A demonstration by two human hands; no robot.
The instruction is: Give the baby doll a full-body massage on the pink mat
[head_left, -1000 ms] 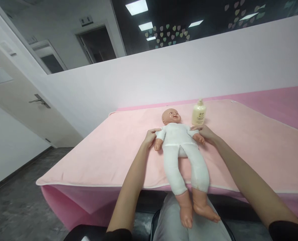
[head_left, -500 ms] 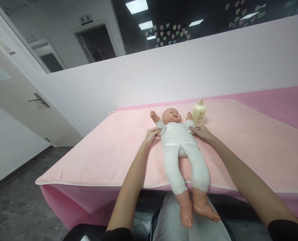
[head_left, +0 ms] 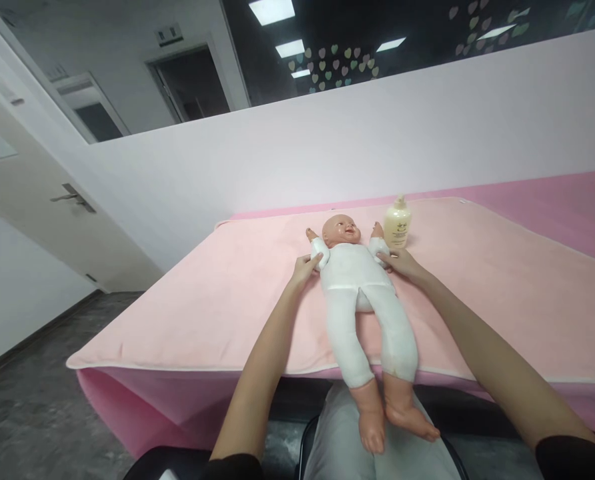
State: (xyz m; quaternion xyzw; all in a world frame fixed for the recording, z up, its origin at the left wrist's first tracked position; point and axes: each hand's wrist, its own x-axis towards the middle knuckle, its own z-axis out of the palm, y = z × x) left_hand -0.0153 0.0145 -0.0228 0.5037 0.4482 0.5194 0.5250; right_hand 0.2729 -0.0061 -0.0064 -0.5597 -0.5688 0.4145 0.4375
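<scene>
While the doll (head_left: pixel 352 267) lies face up on a pale pink blanket (head_left: pixel 217 300), both of the person's hands have hold of its arms in the head view. The left hand (head_left: pixel 304 269) has its fingers clamped on the white sleeve at picture left, the thumb laid over the cloth. The right hand (head_left: pixel 402 262) grips the other sleeve, its fingers closed around the elbow. Both of the doll's forearms point up beside its head, and its legs run past the front edge of the desk (head_left: pixel 572 210), the bare feet over the person's grey trousers (head_left: pixel 337 437). A pale yellow pump bottle (head_left: pixel 397 225) stands upright just beyond the right hand, near the doll's raised forearm. A deeper pink cover (head_left: pixel 127 403) hangs below the blanket at the front, and a white wall (head_left: pixel 297 160) rises behind.
</scene>
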